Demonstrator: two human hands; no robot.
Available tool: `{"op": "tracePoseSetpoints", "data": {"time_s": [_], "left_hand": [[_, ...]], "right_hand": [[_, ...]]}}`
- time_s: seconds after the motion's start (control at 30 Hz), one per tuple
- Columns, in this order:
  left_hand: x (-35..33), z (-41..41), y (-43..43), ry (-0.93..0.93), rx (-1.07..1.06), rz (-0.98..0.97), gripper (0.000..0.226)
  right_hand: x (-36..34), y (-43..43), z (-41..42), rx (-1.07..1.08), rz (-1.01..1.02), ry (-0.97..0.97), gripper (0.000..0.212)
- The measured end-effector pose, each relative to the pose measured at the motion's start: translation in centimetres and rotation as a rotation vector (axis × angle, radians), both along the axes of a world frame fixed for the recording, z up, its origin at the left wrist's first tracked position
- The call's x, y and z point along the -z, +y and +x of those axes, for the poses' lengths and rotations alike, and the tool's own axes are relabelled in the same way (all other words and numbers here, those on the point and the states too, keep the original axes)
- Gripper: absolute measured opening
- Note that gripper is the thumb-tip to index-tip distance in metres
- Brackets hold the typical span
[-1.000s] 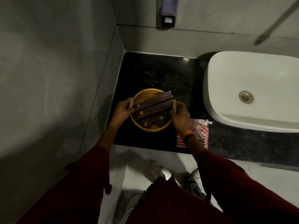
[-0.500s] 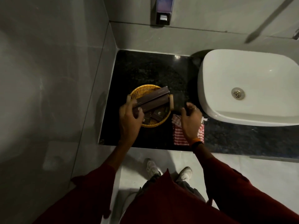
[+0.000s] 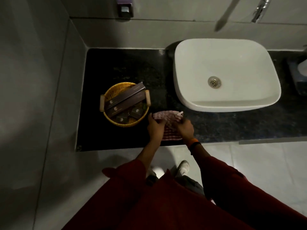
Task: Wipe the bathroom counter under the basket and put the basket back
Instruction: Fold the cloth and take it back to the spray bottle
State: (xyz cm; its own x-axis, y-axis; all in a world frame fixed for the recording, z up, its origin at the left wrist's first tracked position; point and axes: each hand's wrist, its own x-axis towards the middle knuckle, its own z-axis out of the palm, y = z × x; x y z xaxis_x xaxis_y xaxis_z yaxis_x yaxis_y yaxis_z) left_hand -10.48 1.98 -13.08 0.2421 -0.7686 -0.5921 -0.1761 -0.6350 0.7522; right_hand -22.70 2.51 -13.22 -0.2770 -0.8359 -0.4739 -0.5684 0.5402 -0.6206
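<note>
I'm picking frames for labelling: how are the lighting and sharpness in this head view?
Head view: dim overall; the white sink is brightest, the black counter nearly swallows detail, with one small glare spot near the wall. Wide-angle bending curves the edges. Both hands on the checked cloth look soft.

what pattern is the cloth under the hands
Red-and-white check on the cloth, seen in the head view.

Cloth (image 3: pixel 167 117) middle under both hands; box lettering unreadable
</note>
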Motion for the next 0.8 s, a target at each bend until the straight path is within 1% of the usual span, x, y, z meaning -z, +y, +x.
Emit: {"op": "tracePoseSetpoints", "data": {"time_s": [0.03, 0.1, 0.17, 0.2, 0.27, 0.3, 0.37, 0.47, 0.57, 0.63, 0.7, 0.77, 0.8], "left_hand": [[0.2, -0.2, 0.0, -0.019, 0.034, 0.022, 0.057], [0.5, -1.2, 0.5, -0.070, 0.135, 0.016, 0.041], [0.5, -3.0, 1.4, -0.073, 0.204, -0.039, 0.035], [0.5, -4.3, 1.8, -0.063, 0.225, -0.072, 0.035], [0.3, -7.9, 2.2, -0.050, 0.270, -0.110, 0.035], [0.2, -10.0, 2.3, -0.041, 0.296, -0.109, 0.035], [0.1, -14.7, 2.0, -0.013, 0.358, -0.090, 0.036], [-0.2, -23.0, 1.0, 0.025, 0.437, -0.077, 0.045], [-0.5, -32.4, 0.0, 0.038, 0.476, -0.080, 0.051], [-0.6, -38.8, -0.5, 0.062, 0.482, -0.096, 0.050], [-0.8, -44.9, -1.4, 0.084, 0.503, -0.107, 0.046], [-1.1, -50.2, -2.9, 0.108, 0.507, -0.129, 0.044], [-1.3, -52.6, -4.0, 0.124, 0.504, -0.135, 0.043]], "right_hand": [[-0.1, 0.3, -0.8, 0.002, -0.015, -0.033, 0.032], [-0.3, 1.1, -2.9, 0.034, -0.043, -0.086, 0.016], [-0.2, 2.1, -6.0, 0.078, -0.049, -0.156, 0.005], [-0.1, 2.6, -7.8, 0.091, -0.043, -0.191, 0.008], [-0.2, 3.4, -11.9, 0.111, -0.028, -0.238, 0.025], [-0.3, 3.7, -14.3, 0.125, -0.026, -0.260, 0.029], [-0.6, 3.9, -19.5, 0.169, -0.019, -0.291, 0.029], [-0.8, 3.5, -28.6, 0.223, -0.019, -0.320, 0.028], [-0.9, 2.7, -38.3, 0.247, -0.008, -0.363, 0.031], [-1.2, 1.8, -44.7, 0.250, -0.023, -0.370, 0.033], [-1.6, 0.7, -50.4, 0.247, -0.058, -0.377, 0.041], [-2.3, -0.9, -55.3, 0.240, -0.129, -0.344, 0.048], [-2.5, -2.0, -57.5, 0.256, -0.161, -0.317, 0.047]]}}
